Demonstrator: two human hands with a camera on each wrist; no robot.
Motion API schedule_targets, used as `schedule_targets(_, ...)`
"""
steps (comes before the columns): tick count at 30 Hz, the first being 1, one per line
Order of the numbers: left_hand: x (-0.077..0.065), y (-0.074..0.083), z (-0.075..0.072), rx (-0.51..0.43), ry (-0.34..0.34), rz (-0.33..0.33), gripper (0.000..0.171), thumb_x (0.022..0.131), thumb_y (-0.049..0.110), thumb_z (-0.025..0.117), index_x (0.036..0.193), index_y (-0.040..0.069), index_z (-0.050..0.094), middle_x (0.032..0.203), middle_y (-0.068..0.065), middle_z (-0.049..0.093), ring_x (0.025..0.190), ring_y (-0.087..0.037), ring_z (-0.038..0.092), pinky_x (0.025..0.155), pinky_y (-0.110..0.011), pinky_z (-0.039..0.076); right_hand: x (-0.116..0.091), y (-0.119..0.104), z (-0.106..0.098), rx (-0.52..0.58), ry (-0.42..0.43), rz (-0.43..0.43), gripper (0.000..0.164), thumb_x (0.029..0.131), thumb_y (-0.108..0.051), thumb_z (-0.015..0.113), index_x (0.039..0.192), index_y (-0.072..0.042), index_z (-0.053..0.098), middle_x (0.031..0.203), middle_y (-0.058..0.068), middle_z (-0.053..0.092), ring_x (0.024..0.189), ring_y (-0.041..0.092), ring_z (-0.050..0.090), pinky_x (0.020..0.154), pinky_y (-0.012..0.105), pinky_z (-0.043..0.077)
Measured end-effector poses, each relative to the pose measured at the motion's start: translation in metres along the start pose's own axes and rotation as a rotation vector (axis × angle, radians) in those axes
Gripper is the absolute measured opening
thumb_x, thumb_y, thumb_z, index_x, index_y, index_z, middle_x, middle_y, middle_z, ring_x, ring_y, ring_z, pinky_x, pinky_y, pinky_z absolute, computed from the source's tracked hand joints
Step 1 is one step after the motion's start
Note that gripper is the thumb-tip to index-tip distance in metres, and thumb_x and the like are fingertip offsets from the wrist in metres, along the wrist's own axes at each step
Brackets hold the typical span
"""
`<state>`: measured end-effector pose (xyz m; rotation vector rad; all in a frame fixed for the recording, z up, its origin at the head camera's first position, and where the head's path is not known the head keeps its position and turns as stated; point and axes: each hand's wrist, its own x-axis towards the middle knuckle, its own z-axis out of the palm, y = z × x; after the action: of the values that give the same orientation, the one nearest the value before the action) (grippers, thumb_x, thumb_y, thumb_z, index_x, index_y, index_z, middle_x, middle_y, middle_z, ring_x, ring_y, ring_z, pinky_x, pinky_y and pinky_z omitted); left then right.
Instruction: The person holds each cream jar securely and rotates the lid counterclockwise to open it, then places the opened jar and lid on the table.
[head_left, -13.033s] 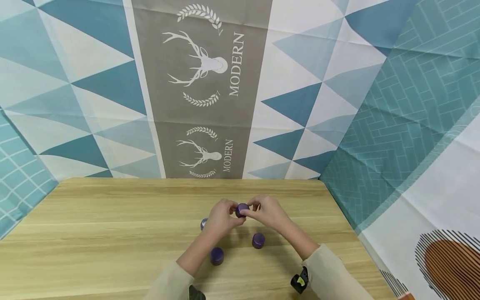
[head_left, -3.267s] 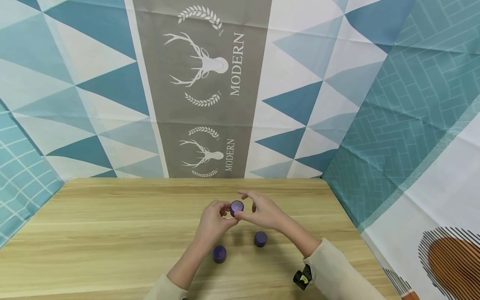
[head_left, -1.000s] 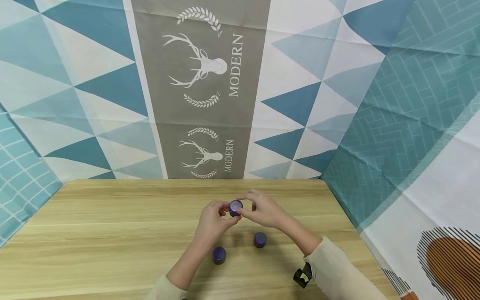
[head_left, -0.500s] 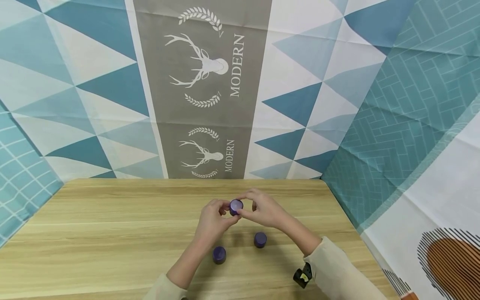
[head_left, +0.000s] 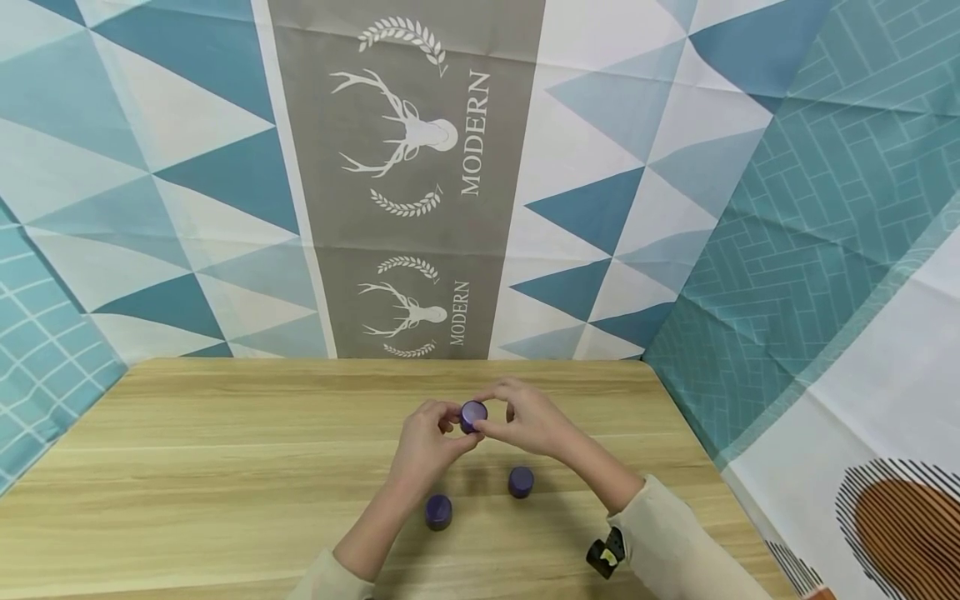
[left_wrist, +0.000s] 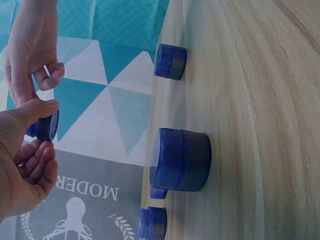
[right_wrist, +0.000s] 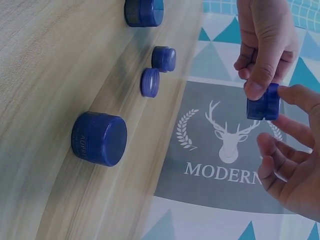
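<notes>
Table (head_left: 247, 467): pale wood, grain running lengthwise, far corners rounded. On it, left jar (head_left: 438, 512), dark blue-purple, upright, lidded. Right jar (head_left: 521, 482), same sort, upright, lidded; stands apart, slightly farther back. Right wrist view adds a third jar (right_wrist: 163, 59), upright, narrow neck bare, and a loose lid (right_wrist: 149, 82) just beside it, hollow side up.

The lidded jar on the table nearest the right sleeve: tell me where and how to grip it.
Pinch the lidded jar around its side wall, thumb and fingers opposite. I'd bring the right hand, once free, from above and the right: the jar stands upright, round and flat-topped, with the other jar to its left.
</notes>
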<state>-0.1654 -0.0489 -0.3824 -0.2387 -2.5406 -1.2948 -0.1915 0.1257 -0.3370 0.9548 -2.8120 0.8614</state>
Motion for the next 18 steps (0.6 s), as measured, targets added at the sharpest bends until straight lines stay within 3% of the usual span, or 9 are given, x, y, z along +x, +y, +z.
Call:
schedule_targets(5,-0.0001,-0.0004,0.0005,0.001,-0.003,0.003,0.032,0.070,0.024,0.081,0.092,0.005,0.069,0.086,-0.003,0.063,0.078,-0.017,0.055,0.069,-0.025,0.046,-0.0004,0.0010,-0.0006,0.006,-0.042,-0.031,0.039,0.088,-0.026,0.064,0.124,-0.013,0.060,0.119,0.008,0.060,0.063,0.012,0.050,0.055,0.021,0.042)
schedule_targets(10,-0.0007,0.0010,-0.0005,0.002,0.001,0.002,0.033,0.069,0.024,0.082,0.093,0.005,0.069,0.087,-0.004,0.064,0.078,-0.016,0.054,0.069,-0.025,0.046,-0.0001,0.0015,-0.0014,0.028,-0.049,0.001,0.049,0.088,-0.034,0.064,0.133,-0.018,0.052,0.127,0.006,0.056,0.061,0.011,0.049,0.055,0.021,0.042)
schedule_targets(18,-0.0009,0.0019,0.0005,-0.014,0.001,-0.002,0.031,0.070,0.024,0.081,0.092,0.006,0.069,0.088,-0.006,0.064,0.078,-0.015,0.053,0.069,-0.025,0.046,-0.0008,-0.0003,-0.0004,0.026,-0.021,0.015,0.037,0.087,-0.033,0.065,0.119,-0.016,0.062,0.123,0.004,0.059,0.065,0.009,0.048,0.057,0.021,0.043)
